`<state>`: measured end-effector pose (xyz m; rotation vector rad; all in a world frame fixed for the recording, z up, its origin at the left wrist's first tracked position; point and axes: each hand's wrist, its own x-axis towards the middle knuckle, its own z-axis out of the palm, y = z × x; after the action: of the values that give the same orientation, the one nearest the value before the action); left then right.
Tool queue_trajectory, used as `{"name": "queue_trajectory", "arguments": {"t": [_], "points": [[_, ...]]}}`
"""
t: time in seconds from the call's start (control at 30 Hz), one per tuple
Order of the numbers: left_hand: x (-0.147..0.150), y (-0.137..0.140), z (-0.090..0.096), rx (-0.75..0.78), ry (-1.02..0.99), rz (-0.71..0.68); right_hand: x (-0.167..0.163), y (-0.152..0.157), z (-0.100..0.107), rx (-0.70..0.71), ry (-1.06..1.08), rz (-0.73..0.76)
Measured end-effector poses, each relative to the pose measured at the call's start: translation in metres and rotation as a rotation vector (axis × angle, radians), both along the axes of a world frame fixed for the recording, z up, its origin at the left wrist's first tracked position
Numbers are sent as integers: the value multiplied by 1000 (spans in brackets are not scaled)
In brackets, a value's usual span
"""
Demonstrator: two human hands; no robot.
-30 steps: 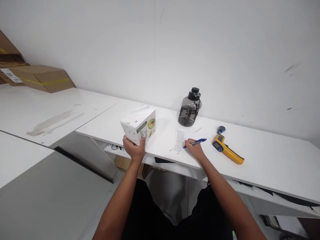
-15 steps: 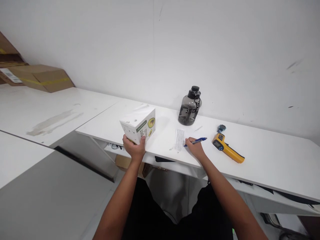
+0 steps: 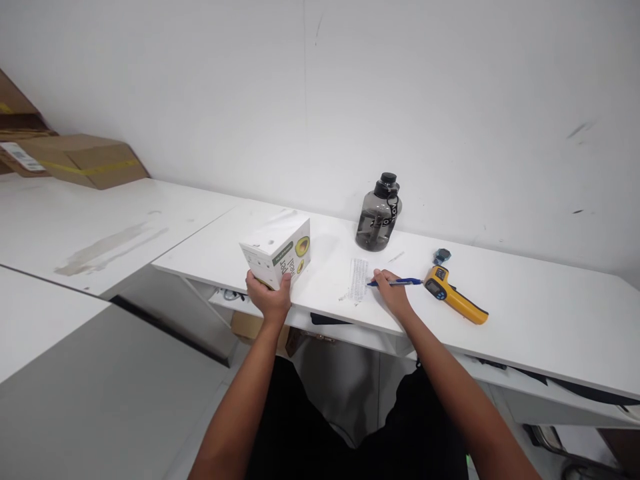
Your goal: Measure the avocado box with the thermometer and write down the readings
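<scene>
One white box [image 3: 277,251] in left-hand fingers [image 3: 270,298], one blue pen [image 3: 396,282] in right-hand fingers [image 3: 391,295].

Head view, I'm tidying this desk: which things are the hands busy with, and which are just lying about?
In hand:
left hand gripping the white box
right hand holding the blue pen beside the printed slip

Lying about:
dark water jug
yellow thermometer gun
cardboard boxes

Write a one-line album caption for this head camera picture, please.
Left hand grips a white cardboard box while right hand holds a blue pen beside a printed paper slip.
</scene>
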<state>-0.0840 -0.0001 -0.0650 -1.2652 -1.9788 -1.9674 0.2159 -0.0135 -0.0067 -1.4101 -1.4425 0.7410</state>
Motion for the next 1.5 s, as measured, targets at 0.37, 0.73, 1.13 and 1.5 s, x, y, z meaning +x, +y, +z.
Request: {"name": "queue_trajectory", "arguments": {"t": [0.37,0.73,1.13,1.5], "points": [[0,1,0,-15,9,9,-1,-4,6,52,-63,-27],[-1,1,-1,-28,20,10,6,13,-19,30,-56,-80],[1,-2,2,-25,11,0,4,10,-13,7,-55,-75],[1,-1,5,-49,38,20,1,1,-10,294,-166,-148]]}}
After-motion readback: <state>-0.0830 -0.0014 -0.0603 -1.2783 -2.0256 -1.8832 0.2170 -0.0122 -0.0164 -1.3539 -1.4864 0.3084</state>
